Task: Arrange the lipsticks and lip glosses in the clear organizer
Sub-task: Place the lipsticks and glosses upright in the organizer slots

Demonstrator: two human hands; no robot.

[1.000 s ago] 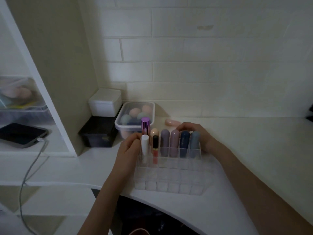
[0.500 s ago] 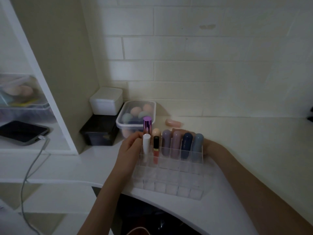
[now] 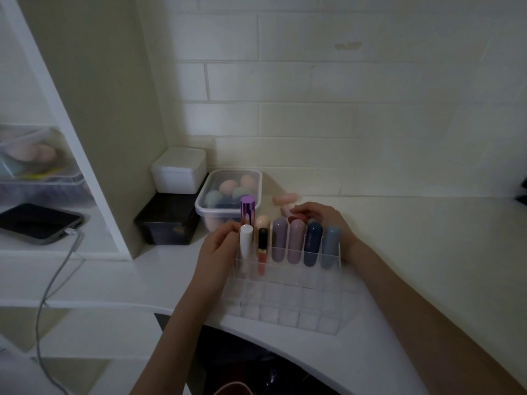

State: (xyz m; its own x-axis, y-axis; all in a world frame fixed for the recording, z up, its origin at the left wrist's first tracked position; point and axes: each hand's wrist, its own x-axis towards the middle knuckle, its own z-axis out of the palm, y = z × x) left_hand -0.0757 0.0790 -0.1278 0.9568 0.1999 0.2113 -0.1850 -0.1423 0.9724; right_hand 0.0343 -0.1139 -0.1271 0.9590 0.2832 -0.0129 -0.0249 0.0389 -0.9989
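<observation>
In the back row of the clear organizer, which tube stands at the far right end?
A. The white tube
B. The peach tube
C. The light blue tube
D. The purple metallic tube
C. The light blue tube is the last one on the right of the clear organizer, just after the dark blue tube.

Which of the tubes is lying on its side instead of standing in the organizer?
The pink tube on the counter behind the organizer, near the wall. It lies flat; all the others stand upright in slots.
</observation>
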